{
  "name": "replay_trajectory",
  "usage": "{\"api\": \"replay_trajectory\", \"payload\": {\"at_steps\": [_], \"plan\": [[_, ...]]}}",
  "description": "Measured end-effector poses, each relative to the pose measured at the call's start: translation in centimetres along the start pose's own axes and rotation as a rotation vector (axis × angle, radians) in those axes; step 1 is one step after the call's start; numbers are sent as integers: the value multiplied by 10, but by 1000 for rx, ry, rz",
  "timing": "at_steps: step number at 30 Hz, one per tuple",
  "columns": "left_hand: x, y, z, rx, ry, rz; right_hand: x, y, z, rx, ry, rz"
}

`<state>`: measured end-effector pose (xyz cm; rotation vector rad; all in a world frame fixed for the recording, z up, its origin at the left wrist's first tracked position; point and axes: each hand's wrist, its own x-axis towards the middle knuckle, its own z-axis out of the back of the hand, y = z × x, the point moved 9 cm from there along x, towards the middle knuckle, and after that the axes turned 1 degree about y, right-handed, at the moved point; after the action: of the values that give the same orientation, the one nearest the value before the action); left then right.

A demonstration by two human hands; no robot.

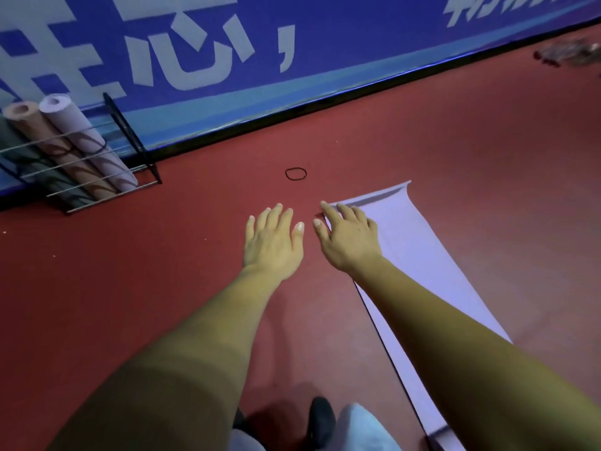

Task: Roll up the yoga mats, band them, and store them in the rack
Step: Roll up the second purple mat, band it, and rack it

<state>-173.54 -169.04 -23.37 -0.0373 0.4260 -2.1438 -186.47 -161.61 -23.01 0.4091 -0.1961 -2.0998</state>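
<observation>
Mat: a lilac yoga mat (409, 249) is lying unrolled on the red floor (162, 262), thin and smooth, its dark underside showing as a line along the left edge.
Long axis: it is running away from the person, with the far short end lifting in a slight curl.
Right hand (349, 239): it is the nearer one, resting on the far left corner of the mat, fingers (344, 212) spread and nearly straight, pinching nothing.
Left hand (271, 242): it is hovering or resting flat just left of the mat, off its surface, fingers together and straight.
Band: a thin black rubber band (296, 174) is lying loose on the floor just beyond both hands.
Rack: a black wire rack (130, 148) is standing well to the left against the blue wall banner (292, 60), holding rolled mats (87, 141).
Judgement: rolling probably starts at that curled far end.
</observation>
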Motion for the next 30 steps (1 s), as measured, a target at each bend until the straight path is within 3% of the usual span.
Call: {"api": "replay_trajectory", "payload": {"at_steps": [17,30], "plan": [[-288,-147,-95,-9,-13,-19,-297,-146,-38,-25,28,22],[-424,-324,-190,-19,11,-22,-447,-355,-23,-47,50,-36]]}}
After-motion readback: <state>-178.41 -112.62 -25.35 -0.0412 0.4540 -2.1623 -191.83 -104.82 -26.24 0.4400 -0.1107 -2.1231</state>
